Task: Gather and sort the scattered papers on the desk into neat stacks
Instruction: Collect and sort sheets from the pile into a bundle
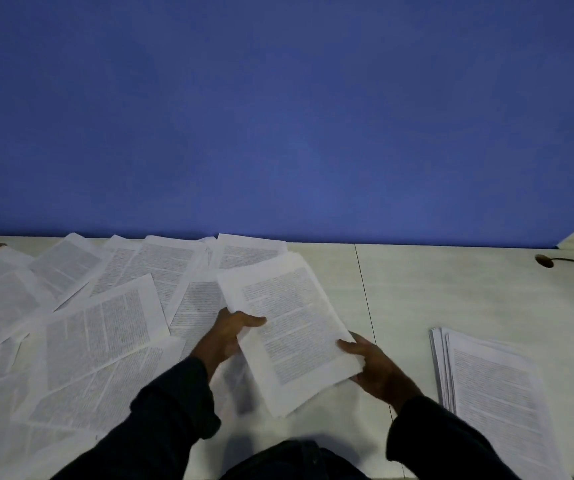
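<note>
Both hands lift a small sheaf [290, 332] over the desk [451, 289]. The left hand [228, 336] pinches its left edge, thumb on top; the right hand [377, 367] pinches the lower right corner, its fingers hidden beneath. One stack [493, 393] lies at four o'clock, roughly squared. Many loose sheets [98, 327] lie overlapping from nine to eleven o'clock. By my judgement, well under half is done.

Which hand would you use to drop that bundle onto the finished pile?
Probably the right hand. It grips the held sheets on the edge nearer the stack, which lies on its side. The left hand holds the far edge, beside the scattered papers.
</note>
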The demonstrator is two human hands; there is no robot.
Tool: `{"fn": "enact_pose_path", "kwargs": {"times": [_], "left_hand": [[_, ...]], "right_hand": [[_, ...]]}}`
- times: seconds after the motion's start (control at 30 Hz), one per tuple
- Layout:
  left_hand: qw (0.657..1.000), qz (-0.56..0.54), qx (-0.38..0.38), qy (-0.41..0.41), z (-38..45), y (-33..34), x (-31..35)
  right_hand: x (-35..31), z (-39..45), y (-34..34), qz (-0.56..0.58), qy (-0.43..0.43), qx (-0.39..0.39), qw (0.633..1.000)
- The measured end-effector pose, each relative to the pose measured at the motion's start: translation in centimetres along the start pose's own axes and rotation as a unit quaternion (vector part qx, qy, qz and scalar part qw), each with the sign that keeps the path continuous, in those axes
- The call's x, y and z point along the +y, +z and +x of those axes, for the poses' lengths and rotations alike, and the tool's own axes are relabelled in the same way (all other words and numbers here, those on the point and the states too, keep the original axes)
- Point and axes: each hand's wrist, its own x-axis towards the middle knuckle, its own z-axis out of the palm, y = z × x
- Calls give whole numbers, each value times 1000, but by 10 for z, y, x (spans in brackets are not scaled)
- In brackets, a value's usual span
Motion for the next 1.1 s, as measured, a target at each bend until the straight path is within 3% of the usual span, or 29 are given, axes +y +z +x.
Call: {"fn": "enact_pose_path", "kwargs": {"times": [0.13,0.27,0.47,0.57,0.67,0.83,0.97,1.1], "left_hand": [[981,141,-113,-70,5,4,19],[978,120,-158,-63,13,26,14],[992,105,-55,-37,22,31,4],[999,16,26,-19,29,30,-1],[999,-32,7,-25,24,41,-10],[994,21,-74,-78,18,59,-46],[993,107,-13,-48,27,85,-61],[994,99,11,-50,39,114,-76]], "right_hand": [[-40,-4,8,-70,13,-42,997],[-60,-1,42,-68,-43,-117,990],[-48,4,33,-37,-36,-80,995],[-39,-4,25,-92,1,-90,992],[-30,-9,15,-152,15,-95,984],[-19,-12,-2,-85,0,-7,996],[-8,-17,-14,-107,-13,-4,994],[-7,-36,-64,-146,-52,160,975]]}}
